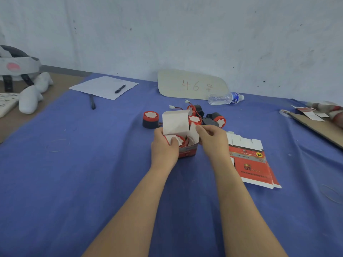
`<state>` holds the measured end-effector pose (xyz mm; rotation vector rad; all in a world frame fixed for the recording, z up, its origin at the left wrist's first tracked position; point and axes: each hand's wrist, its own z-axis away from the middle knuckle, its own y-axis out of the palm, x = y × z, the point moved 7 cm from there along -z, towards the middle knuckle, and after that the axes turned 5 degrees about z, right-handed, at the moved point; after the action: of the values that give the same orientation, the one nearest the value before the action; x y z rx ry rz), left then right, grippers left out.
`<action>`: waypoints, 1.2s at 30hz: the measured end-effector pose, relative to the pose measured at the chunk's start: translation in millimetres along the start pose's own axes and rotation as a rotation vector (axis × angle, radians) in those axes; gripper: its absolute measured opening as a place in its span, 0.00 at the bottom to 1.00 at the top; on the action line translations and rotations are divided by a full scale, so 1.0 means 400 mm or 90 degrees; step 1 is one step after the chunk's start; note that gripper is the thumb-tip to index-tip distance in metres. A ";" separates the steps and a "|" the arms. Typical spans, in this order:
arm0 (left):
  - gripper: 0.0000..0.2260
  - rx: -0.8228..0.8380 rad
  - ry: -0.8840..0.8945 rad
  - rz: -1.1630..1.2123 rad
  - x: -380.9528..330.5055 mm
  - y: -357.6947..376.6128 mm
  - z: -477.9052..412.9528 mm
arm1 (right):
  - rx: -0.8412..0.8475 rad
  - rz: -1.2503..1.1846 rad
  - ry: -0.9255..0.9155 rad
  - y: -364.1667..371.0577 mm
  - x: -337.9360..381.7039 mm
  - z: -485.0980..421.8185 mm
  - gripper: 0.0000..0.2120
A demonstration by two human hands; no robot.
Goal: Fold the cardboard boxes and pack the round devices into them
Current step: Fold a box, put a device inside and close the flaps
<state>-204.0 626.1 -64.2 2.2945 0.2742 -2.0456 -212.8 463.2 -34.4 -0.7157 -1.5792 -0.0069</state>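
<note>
Gripped at its left side by the left hand (164, 148), the small red-and-white cardboard box (187, 152) was held open on the blue cloth (92, 164). Its right flap was pinched by the right hand (211, 140). One round red-and-black device (182, 141) was seated inside.

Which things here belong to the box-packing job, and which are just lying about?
Job: box, held by left hand and right hand; device inside it; loose devices behind; flat boxes.
Lying about: paper, pens, bottle, sign, plush toy.
</note>
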 end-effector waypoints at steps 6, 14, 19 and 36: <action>0.13 0.003 0.009 0.008 0.001 0.002 -0.001 | 0.107 0.134 -0.078 0.054 0.002 0.012 0.05; 0.11 0.002 0.009 0.012 0.004 0.004 -0.004 | 0.152 0.057 -0.008 0.070 -0.031 0.008 0.17; 0.17 -0.061 0.063 -0.094 -0.016 -0.024 -0.009 | 0.172 -0.027 0.055 0.071 -0.047 0.005 0.26; 0.04 0.121 0.042 0.061 -0.004 -0.039 -0.027 | 0.295 0.083 -0.105 0.067 -0.029 0.029 0.22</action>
<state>-196.1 643.1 -60.0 2.4333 -0.0305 -2.0317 -211.8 484.4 -57.3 -0.4580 -1.6066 0.5094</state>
